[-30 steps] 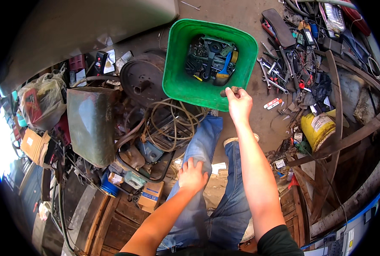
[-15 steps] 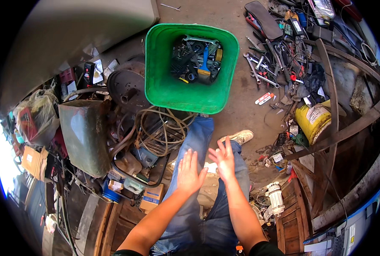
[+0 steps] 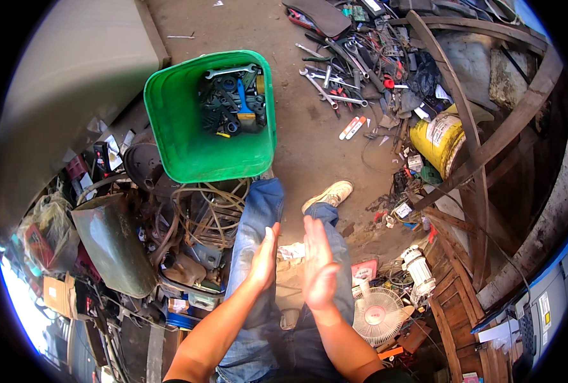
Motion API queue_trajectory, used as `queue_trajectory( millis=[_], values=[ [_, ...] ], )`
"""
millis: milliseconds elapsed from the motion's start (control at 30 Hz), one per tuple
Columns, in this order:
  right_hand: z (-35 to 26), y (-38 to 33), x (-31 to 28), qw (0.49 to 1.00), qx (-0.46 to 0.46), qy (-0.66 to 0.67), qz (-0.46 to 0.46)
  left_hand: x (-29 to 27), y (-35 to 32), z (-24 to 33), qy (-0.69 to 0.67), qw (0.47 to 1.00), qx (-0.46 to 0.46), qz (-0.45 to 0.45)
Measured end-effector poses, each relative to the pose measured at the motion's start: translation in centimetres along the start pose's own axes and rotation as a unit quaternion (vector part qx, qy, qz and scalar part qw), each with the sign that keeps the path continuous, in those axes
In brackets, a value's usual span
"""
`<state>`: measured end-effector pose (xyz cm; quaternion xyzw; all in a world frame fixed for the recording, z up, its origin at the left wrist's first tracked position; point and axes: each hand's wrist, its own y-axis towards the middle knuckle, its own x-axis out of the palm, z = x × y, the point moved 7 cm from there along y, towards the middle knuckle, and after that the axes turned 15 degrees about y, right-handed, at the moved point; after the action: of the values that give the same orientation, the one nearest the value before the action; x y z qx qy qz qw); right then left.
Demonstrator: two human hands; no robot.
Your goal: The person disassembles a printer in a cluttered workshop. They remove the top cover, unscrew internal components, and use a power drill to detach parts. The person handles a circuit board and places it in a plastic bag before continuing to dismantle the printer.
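Observation:
Above my lap, my left hand point(image 3: 264, 260) and my right hand point(image 3: 319, 265) face each other with a gap between the palms. Both have straight fingers and hold nothing. My jeans point(image 3: 249, 220) show beneath them. Past my left knee stands a green bin point(image 3: 210, 163) with tools inside: a combination wrench point(image 3: 231, 71) across the top, a blue-handled paintbrush point(image 3: 242, 96) with pale bristles, and dark metal parts around them. Neither hand touches the bin.
Wrenches point(image 3: 322, 89) and other tools lie heaped at the far right, near two orange-and-white strips point(image 3: 352, 129). A yellow bucket point(image 3: 435, 140) leans by curved metal bars point(image 3: 513, 137). Coiled hose point(image 3: 210, 210) and a dark metal tank point(image 3: 115, 246) sit left; a fan point(image 3: 374, 314) lies right.
My hands have turned palm toward palm, the right one's spread fingers now straight and together. The view has swung right, so the bin appears further left and the fan shows.

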<state>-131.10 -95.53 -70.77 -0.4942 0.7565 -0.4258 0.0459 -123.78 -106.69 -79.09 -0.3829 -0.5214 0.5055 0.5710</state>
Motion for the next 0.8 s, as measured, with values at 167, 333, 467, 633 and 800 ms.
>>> queue_trajectory(
  millis=[167,333,467,633,800],
  values=[
    [4.8,-0.6,-3.1,0.974,-0.027,-0.224,-0.034,6.6,-4.9,6.8,0.029,0.995,0.073,-0.057],
    [10.7,-4.1,-6.7,0.861,0.342,0.353,0.132,10.2,-7.8,11.3,0.425,0.82,0.353,-0.149],
    [3.6,-1.2,-5.1,0.867,0.249,0.409,0.136,5.8,-2.2,5.4,0.735,0.624,0.259,-0.047],
    [1.2,6.1,-14.1,0.967,0.181,0.146,0.106,0.1,-3.0,2.4,0.81,0.553,0.19,-0.04],
    [1.6,26.3,-29.8,0.906,0.0,-0.392,0.163,0.5,-4.2,1.1,0.75,0.633,0.192,0.003]
  ],
)
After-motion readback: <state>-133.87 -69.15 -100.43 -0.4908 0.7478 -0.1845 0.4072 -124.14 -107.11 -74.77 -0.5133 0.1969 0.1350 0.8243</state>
